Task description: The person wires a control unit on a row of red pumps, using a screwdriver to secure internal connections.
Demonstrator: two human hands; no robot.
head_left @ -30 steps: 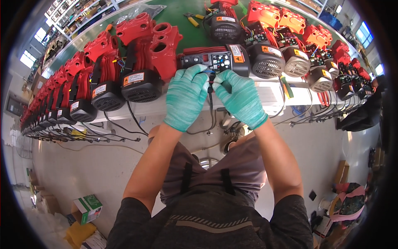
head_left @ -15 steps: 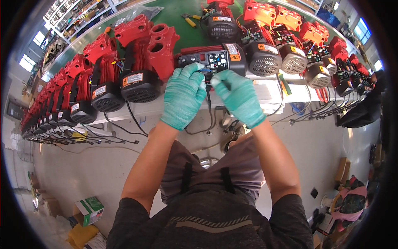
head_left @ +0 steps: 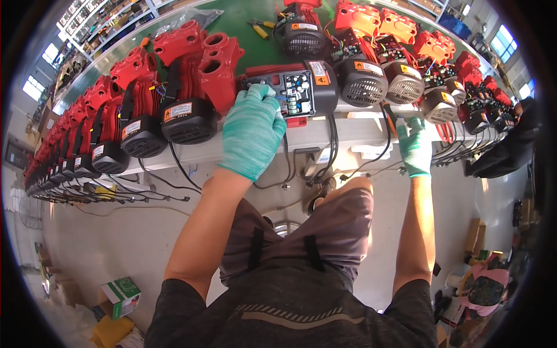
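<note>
A red motor unit point(head_left: 325, 87) with a black end cover lies on its side before me. Its circuit board point(head_left: 297, 93) sits exposed in a black tray. My left hand point(head_left: 254, 133), in a green glove with pale fingertips, is curled over the tray's near left edge; its palm side is hidden. At the bench's front edge to the right, my right hand point(head_left: 415, 148), in a matching glove, has thumb and fingers apart. Its thumb is beside the dark and orange handle of a slim tool point(head_left: 390, 120); no grip on it shows.
Several similar red and black units point(head_left: 191, 119) stand in a row leftward, and others with bare boards point(head_left: 364, 81) to the right. Pliers with yellow handles point(head_left: 259, 29) and a plastic bag point(head_left: 188, 20) lie on the green bench top. Black power cords point(head_left: 333, 139) hang off the front edge.
My right hand has left the circuit board and moved right to the slim tool at the bench edge. My left hand stays at the tray, with its fingers more curled. The view has shifted slightly.
</note>
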